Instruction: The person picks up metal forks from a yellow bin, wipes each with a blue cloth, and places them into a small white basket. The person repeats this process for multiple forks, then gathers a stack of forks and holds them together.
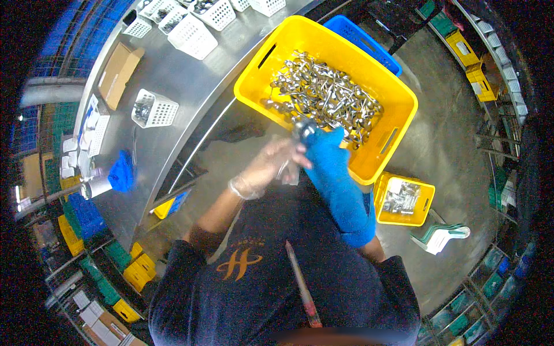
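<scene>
My left hand (279, 162), in a thin clear plastic glove, meets my right hand over the near edge of a yellow plastic crate (389, 142). A long blue glove or cloth covers my right hand (326, 149) and most of its forearm. Shiny metal cutlery (305, 129), apparently spoons with rounded bowls, is gripped in my right hand. The left fingers are blurred beside it, and their hold is unclear. Many loose metal spoons and forks (329, 95) are heaped inside the crate.
On the steel counter (173, 82) stand a white perforated basket with cutlery (162, 110), a cardboard box (119, 73), further white baskets (192, 36) and a blue cloth (121, 172). A blue crate (368, 43) sits behind the yellow one. A smaller yellow bin (428, 203) holds cutlery at right.
</scene>
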A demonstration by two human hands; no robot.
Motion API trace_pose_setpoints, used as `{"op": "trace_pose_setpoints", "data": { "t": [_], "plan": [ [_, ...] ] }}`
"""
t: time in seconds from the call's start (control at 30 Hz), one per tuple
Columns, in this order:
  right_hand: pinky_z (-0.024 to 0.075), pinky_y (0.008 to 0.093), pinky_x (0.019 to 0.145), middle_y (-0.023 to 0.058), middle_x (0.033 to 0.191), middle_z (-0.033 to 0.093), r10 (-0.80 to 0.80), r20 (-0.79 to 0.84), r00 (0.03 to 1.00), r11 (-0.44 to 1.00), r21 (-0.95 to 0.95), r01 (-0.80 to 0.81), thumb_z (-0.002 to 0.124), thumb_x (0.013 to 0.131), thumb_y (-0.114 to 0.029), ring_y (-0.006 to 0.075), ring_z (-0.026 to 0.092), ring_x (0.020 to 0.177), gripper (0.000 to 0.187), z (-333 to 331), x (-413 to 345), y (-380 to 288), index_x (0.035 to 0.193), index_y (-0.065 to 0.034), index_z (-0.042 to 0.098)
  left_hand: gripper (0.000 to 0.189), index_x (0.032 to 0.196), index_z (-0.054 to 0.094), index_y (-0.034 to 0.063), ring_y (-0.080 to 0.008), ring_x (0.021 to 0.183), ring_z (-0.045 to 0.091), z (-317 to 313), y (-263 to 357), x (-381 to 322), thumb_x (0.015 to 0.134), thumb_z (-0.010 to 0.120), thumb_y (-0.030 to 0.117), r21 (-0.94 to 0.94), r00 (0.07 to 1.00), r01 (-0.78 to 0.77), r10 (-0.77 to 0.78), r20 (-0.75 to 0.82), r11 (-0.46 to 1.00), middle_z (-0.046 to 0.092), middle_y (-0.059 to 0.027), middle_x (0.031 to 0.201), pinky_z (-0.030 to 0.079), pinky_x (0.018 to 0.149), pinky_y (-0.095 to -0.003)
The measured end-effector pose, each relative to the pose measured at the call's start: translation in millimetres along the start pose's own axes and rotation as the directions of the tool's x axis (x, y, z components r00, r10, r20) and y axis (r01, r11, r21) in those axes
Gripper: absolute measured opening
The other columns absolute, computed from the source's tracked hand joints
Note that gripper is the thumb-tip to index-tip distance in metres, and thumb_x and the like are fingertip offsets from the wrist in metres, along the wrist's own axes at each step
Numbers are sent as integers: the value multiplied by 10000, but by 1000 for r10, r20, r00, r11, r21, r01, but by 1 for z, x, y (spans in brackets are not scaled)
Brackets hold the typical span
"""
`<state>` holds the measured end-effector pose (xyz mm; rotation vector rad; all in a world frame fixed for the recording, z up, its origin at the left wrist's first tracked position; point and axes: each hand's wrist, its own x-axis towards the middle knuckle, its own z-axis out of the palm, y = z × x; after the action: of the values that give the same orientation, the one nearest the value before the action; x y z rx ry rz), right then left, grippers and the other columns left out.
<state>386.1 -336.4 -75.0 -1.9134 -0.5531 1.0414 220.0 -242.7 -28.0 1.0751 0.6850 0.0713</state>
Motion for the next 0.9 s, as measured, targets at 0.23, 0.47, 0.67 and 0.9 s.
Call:
{"op": "trace_pose_setpoints", "data": {
  "t": [0.23, 0.47, 0.67, 0.9],
  "plan": [
    [566, 473, 733, 235, 1100, 687, 149, -6, 989, 972, -184, -148, 713, 939, -339, 362, 690, 841, 391, 37, -16, -48, 1116, -5, 614, 238, 1154, 563, 75, -92, 640, 627, -22, -2, -41, 1143, 457, 288, 233, 995, 57, -73, 61, 971, 740, -58, 1004, 516, 542, -235],
    [563, 472, 849, 292, 955, 679, -279, 29, 960, 813, -524, 253, 853, 731, -218, 466, 699, 951, 543, 61, -63, -63, 1149, 12, 593, 215, 922, 641, 65, -324, 861, 615, -89, 14, -71, 1056, 558, 213, 685, 944, -322, 278, 179, 653, 618, -106, 800, 478, 845, -452],
    [557, 502, 776, 248, 939, 685, -340, 51, 939, 835, -443, 327, 715, 910, -171, 464, 710, 937, 329, 87, -87, -74, 1138, -18, 535, 185, 961, 610, 20, -346, 836, 640, -116, 18, -87, 1046, 587, 183, 631, 893, -448, 288, 345, 633, 567, -163, 926, 486, 769, -471],
    [532, 390, 721, 160, 930, 702, -249, -182, 951, 899, -409, 157, 734, 847, -66, 295, 684, 826, 227, 73, -73, -64, 1060, -62, 656, 158, 982, 602, 22, -331, 807, 635, -81, -3, -76, 1049, 581, 164, 585, 854, -412, 520, -21, 699, 603, -156, 858, 488, 747, -444]
  ]
}}
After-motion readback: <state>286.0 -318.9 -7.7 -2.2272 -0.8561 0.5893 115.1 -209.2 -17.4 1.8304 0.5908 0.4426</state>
